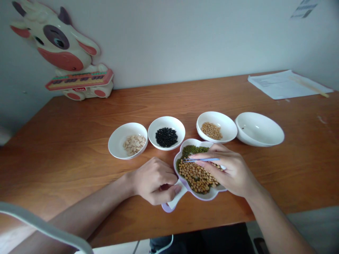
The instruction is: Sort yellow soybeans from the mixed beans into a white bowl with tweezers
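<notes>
My left hand (159,181) is closed on the short handle of a flower-shaped dish (206,196), white with a lilac edge. Tan soybeans (197,176) and green mung beans (194,150) lie mixed in it. Over the dish, my right hand (227,169) pinches a pair of thin blue tweezers (203,159), their tips down at the beans on the left side. Whether a bean sits between the tips is too small to tell. Behind the dish stands a white bowl (230,124) with some soybeans at its bottom.
To the left, one white bowl (113,143) holds pale flat seeds and another bowl (155,123) holds black beans. At the right a further bowl (261,128) has a dark speck inside. A cow-shaped toy keyboard (79,83) and paper sheets (286,84) lie farther back.
</notes>
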Motion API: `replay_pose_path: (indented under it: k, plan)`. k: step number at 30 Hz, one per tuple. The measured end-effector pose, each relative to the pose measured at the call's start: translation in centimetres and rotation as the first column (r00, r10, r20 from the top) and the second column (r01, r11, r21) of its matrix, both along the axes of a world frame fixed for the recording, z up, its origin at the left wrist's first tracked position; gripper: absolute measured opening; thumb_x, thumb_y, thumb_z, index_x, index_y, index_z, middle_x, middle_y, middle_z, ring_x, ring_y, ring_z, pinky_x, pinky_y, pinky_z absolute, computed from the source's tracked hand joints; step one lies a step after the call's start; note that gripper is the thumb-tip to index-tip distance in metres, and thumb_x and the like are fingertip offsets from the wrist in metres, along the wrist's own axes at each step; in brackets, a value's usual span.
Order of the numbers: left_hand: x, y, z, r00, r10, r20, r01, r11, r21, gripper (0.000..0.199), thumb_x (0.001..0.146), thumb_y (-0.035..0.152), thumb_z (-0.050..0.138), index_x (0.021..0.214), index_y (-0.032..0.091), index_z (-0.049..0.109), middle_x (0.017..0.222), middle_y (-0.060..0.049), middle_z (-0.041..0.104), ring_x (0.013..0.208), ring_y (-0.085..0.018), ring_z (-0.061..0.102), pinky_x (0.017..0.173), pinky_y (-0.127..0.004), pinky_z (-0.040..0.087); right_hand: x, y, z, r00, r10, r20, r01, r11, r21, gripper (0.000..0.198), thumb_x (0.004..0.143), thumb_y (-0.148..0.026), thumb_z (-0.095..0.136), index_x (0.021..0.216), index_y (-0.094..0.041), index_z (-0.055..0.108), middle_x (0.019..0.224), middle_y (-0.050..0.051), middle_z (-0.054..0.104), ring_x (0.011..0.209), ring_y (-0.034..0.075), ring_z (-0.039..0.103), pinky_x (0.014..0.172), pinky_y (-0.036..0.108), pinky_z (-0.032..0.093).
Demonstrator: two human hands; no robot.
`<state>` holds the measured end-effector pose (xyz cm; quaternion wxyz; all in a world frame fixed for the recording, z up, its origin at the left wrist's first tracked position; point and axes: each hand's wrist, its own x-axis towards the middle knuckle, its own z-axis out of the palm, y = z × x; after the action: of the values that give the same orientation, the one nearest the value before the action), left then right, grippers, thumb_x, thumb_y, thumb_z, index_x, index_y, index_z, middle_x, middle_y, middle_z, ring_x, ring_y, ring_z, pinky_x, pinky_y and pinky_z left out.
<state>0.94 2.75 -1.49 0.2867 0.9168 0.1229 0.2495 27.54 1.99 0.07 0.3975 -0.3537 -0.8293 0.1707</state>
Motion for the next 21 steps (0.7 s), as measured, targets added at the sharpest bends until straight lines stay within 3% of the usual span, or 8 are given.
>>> replay_pose_path:
  k: [12,21]
  plan:
    - [-0.02,-0.01,0.07,1.000,-0.006,0.000,0.006,1.000,-0.002,0.038,0.097,0.021,0.051,0.061,0.023,0.042,0.052,0.002,0.056,0.047,-0.013,0.049,0.048,-0.035,0.031,0.19,-0.10,-0.21,1.000,-0.023,0.006,0.023,0.998,-0.066,0.022,0.097,-0.023,0.072,0.115,-0.030,0.082,0.093,0.001,0.081,0.079,0.015,0.071,0.070,0.029,0.059]
    - [-0.01,-0.02,0.09,1.000,-0.007,0.001,0.007,1.000,-0.006,0.038,0.098,0.021,0.051,0.061,0.022,0.042,0.053,0.001,0.057,0.047,-0.013,0.050,0.049,-0.035,0.030,0.08,0.06,0.09,1.000,0.013,0.019,-0.013,0.999,-0.036,0.023,0.097,-0.021,0.071,0.116,-0.029,0.081,0.099,0.000,0.083,0.080,0.014,0.071,0.072,0.029,0.059]
